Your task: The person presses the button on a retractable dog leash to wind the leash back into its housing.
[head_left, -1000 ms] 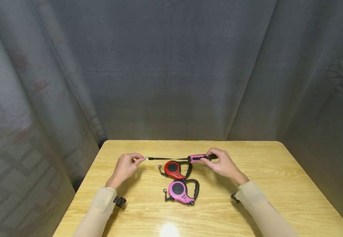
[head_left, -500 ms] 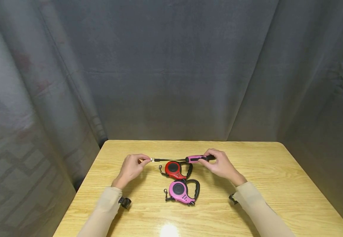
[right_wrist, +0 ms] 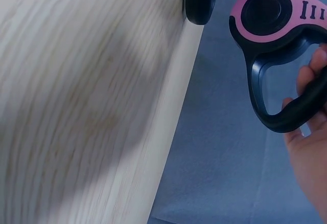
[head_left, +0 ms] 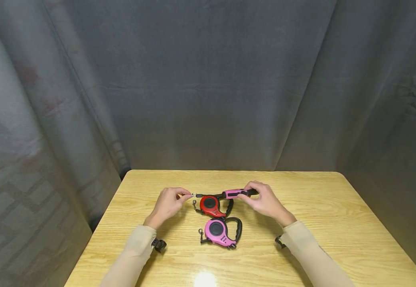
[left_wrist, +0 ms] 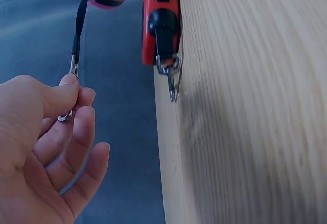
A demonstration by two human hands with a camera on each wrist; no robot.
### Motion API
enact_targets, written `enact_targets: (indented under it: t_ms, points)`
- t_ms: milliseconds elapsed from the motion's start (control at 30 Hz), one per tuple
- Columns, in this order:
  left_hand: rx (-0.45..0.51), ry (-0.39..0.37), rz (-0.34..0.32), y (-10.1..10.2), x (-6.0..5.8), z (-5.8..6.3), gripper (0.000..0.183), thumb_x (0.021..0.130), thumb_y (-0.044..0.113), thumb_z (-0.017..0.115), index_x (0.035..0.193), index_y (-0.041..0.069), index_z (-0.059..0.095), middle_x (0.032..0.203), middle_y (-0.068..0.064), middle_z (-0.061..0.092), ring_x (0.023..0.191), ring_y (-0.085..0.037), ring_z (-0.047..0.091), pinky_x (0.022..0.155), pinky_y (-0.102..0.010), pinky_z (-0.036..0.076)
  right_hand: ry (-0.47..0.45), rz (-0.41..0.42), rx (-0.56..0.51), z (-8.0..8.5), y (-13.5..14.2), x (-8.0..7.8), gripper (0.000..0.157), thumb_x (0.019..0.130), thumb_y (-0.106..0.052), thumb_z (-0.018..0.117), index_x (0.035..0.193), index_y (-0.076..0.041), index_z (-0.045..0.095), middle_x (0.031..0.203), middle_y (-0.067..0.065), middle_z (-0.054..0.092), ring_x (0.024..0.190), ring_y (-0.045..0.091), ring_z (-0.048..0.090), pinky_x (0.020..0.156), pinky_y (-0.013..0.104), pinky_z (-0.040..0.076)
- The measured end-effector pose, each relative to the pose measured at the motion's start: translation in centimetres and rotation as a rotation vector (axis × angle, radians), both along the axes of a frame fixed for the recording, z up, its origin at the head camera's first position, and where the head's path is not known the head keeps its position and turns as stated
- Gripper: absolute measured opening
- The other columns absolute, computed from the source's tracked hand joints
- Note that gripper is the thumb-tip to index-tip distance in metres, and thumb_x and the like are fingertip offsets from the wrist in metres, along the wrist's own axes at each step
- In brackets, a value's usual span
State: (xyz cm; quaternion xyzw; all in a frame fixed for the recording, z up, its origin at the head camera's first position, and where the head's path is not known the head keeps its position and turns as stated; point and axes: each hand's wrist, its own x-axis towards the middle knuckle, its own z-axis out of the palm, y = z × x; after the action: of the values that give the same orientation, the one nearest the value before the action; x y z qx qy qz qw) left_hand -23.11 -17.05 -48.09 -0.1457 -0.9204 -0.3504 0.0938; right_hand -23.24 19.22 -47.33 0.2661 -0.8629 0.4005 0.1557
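Note:
My right hand [head_left: 263, 200] grips the black handle of a pink retractable dog leash [right_wrist: 265, 12], its fingers passing through the loop in the right wrist view. The leash is raised over the far part of the table. Between thumb and index finger my left hand [head_left: 169, 204] pinches the leash's metal snap hook [left_wrist: 65, 115], partly covered by the fingers. A short black strap [left_wrist: 79, 24] runs from the hook to the pink casing. Below it in the head view, a red retractable leash [head_left: 209, 205] lies on the table, and nearer lies a second pink leash [head_left: 216, 233].
The wooden table [head_left: 301, 239] carries both lying leashes, whose hooks point left. Grey curtains [head_left: 200, 87] hang behind the table and along both sides. A small black camera [head_left: 159, 244] is strapped to the left wrist.
My left hand has moved right with the hook, shortening the black strap between the hands. My right hand has shifted slightly left with the pink leash. The two lying leashes stay put.

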Motion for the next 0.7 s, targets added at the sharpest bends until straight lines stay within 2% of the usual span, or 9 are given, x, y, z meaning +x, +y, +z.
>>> enact_targets:
  t_ms: [200, 300, 467, 700]
  points:
    - [0.006, -0.001, -0.026, 1.2, -0.1, 0.1, 0.005, 0.097, 0.023, 0.08, 0.097, 0.022, 0.085, 0.086, 0.01, 0.079, 0.06, -0.004, 0.055, 0.057, -0.024, 0.044, 0.006, 0.01, -0.003, -0.2, -0.4, 0.0, 0.018, 0.087, -0.017, 0.089, 0.088, -0.02, 0.072, 0.085, -0.009, 0.07, 0.079, 0.009, 0.064, 0.076, 0.042, 0.058]
    - [0.006, -0.002, -0.039, 1.7, -0.2, 0.1, 0.005, 0.097, 0.023, 0.08, 0.097, 0.022, 0.085, 0.084, 0.01, 0.079, 0.059, -0.003, 0.055, 0.057, -0.024, 0.044, 0.016, 0.015, -0.009, -0.3, -0.6, 0.0, 0.019, 0.086, -0.016, 0.09, 0.087, -0.02, 0.072, 0.085, -0.008, 0.069, 0.079, 0.008, 0.062, 0.075, 0.043, 0.057]
    - [-0.002, -0.003, -0.062, 2.5, -0.2, 0.0, 0.008, 0.098, 0.024, 0.079, 0.098, 0.02, 0.086, 0.085, 0.006, 0.08, 0.058, -0.002, 0.055, 0.056, -0.023, 0.044, 0.013, 0.019, -0.006, -0.2, -0.8, 0.1, 0.018, 0.087, -0.018, 0.09, 0.087, -0.022, 0.072, 0.085, -0.01, 0.068, 0.079, 0.007, 0.061, 0.075, 0.041, 0.056]
    - [0.013, -0.014, -0.106, 3.5, -0.3, 0.1, 0.008, 0.098, 0.025, 0.078, 0.098, 0.02, 0.085, 0.086, 0.002, 0.081, 0.054, -0.003, 0.054, 0.051, -0.023, 0.042, 0.036, 0.023, 0.0, -0.2, -1.1, 0.3, 0.018, 0.086, -0.018, 0.09, 0.089, -0.022, 0.073, 0.086, -0.011, 0.069, 0.081, 0.006, 0.061, 0.077, 0.029, 0.053]
